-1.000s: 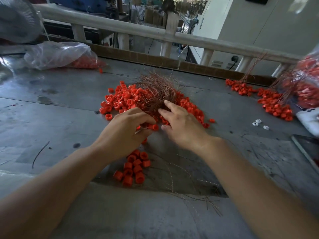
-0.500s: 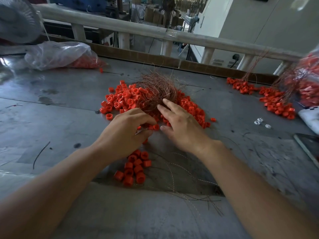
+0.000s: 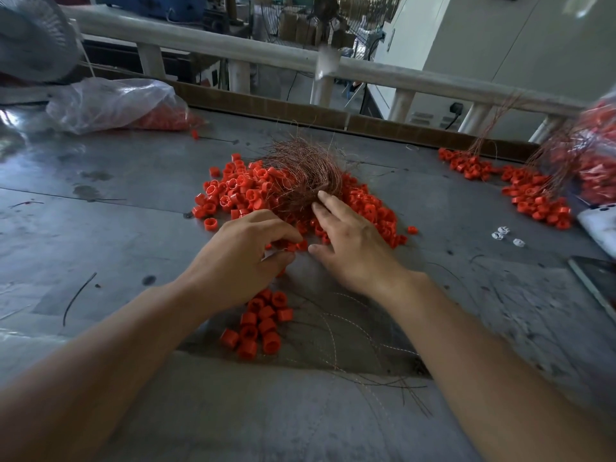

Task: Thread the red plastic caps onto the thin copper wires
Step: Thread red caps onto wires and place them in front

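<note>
Head view: little has changed over the last sec. Both hands stay at the near edge of the main pile of red caps, w/ only a small shift of the camera, so no cap looks newly threaded; my read is the person is still picking out a wire and a cap. Left hand has fingers curled, thumb opposite the forefinger right at a couple of caps; can't tell if it actually pinches one. Right hand is open, fingers straight and spread, tips resting on the copper wire bundle, which lies on top of the pile approx. mid-table. A smaller cluster of caps sits just below the left wrist, w/ loose wires trailing beside it toward the near edge. Far right, more caps with wires lie well apart, prob. finished ones. No brand, label or writing is legible anywhere, incl. on the white phone at the right edge.
</note>
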Action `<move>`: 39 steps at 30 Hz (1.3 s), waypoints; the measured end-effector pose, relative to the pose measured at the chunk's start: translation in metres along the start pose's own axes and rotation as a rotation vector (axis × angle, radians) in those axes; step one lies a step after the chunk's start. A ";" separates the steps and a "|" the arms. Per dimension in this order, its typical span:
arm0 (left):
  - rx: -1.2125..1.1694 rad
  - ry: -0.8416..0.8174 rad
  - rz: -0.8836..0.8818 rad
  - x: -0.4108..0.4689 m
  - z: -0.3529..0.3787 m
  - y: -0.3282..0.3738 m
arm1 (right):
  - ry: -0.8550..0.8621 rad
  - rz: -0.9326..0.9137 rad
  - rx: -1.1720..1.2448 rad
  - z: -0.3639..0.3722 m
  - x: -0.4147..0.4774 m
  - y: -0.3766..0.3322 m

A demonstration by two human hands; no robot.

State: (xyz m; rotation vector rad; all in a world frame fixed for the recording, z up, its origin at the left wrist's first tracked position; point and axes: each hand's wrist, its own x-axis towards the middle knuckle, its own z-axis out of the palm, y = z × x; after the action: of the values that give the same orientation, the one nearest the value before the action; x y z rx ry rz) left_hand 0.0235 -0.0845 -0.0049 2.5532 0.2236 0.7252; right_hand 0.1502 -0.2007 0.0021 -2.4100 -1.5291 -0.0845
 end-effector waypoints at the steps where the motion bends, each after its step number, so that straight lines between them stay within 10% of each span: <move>1: -0.002 0.001 -0.001 0.000 0.000 0.000 | 0.014 0.001 0.004 0.000 0.000 0.000; 15: 0.000 0.014 0.053 0.001 -0.001 -0.001 | 0.502 -0.094 0.216 -0.013 -0.008 -0.002; 39: -0.636 0.105 -0.096 0.001 -0.008 0.008 | 0.503 -0.367 0.146 -0.033 -0.022 -0.015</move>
State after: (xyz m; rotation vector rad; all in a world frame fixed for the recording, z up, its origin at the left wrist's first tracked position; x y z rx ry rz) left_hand 0.0204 -0.0879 0.0056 1.8928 0.1217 0.7492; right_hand 0.1303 -0.2232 0.0327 -1.7866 -1.6307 -0.5836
